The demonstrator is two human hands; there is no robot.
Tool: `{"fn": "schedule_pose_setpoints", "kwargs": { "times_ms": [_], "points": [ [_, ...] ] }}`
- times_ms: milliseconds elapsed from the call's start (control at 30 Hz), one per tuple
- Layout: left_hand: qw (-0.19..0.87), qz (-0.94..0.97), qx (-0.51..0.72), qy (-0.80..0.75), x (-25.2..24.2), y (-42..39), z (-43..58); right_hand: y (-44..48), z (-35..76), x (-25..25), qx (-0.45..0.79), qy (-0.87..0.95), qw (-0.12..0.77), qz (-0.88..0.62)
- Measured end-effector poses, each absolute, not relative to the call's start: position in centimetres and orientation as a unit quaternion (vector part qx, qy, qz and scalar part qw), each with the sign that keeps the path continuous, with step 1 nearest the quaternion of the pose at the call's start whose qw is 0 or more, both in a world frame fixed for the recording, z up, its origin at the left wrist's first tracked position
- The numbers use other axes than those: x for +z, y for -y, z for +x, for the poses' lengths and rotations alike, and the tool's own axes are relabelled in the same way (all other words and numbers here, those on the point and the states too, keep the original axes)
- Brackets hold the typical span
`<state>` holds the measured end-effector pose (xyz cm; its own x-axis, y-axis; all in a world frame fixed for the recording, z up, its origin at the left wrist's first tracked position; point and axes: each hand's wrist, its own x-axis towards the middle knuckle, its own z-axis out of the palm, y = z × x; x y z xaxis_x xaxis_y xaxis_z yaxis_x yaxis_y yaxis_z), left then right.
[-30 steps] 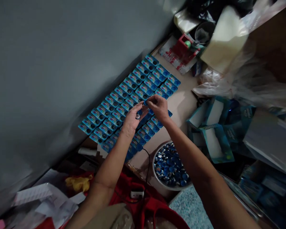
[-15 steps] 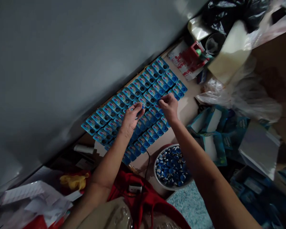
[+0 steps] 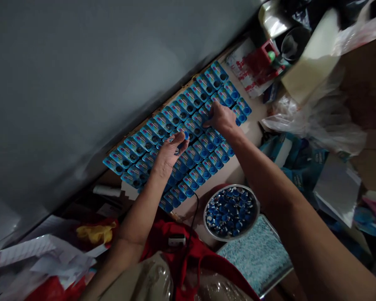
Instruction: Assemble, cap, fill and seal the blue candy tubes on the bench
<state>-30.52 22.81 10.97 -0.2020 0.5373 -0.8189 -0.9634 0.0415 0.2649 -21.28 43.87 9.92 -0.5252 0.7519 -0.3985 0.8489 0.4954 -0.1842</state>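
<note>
Rows of blue cards [image 3: 178,104] lie on a low table [image 3: 211,184], many with a dark round hole and others with a blue disc in that spot. My left hand [image 3: 169,154] is held above the middle rows, thumb and fingers pinching a small round blue cap [image 3: 186,136]. Something shiny also shows in its curled fingers. Farther right, my right hand [image 3: 222,118] is closed, its fingertips down at the cards of the middle rows. Whatever those fingertips hold is hidden. A round metal bowl [image 3: 228,239] full of blue and silver caps [image 3: 230,211] stands closer to me.
A grey wall [image 3: 81,62] runs along the table's far side. Below the bowl sits a tray of pale blue bits [image 3: 253,255]. Blue boxes [image 3: 288,154], clear plastic bags [image 3: 326,125] and a red container [image 3: 263,58] crowd the right. Papers [image 3: 50,255] lie at lower left.
My right hand has moved up and slightly right over the cards. The left hand stays nearly in place, its blue cap showing more clearly. The view has shifted, exposing more of the bowl and tray.
</note>
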Motion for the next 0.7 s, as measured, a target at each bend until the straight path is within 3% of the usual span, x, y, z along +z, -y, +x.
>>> {"fn": "schedule_pose_setpoints", "kwargs": {
  "times_ms": [167,267,400,533,700],
  "points": [
    [0.573,-0.245,0.639,-0.451,11.5,-22.8,-30.2,-40.1,-20.9,12.0,-0.217,-0.887,0.024,0.408],
    [0.574,-0.218,0.632,-0.473,11.6,-23.1,-30.2,-36.4,-19.9,13.2,-0.368,-0.856,-0.058,0.357],
    [0.59,-0.197,0.61,-0.492,11.2,-24.2,-29.4,-34.9,-18.8,12.7,-0.489,-0.789,-0.085,0.363],
    [0.562,-0.188,0.648,-0.478,11.3,-24.8,-29.1,-36.3,-18.6,11.2,-0.387,-0.798,-0.09,0.452],
    [0.552,-0.182,0.688,-0.434,11.4,-24.0,-30.7,-37.9,-20.1,9.9,-0.255,-0.847,0.014,0.466]
  ]
}}
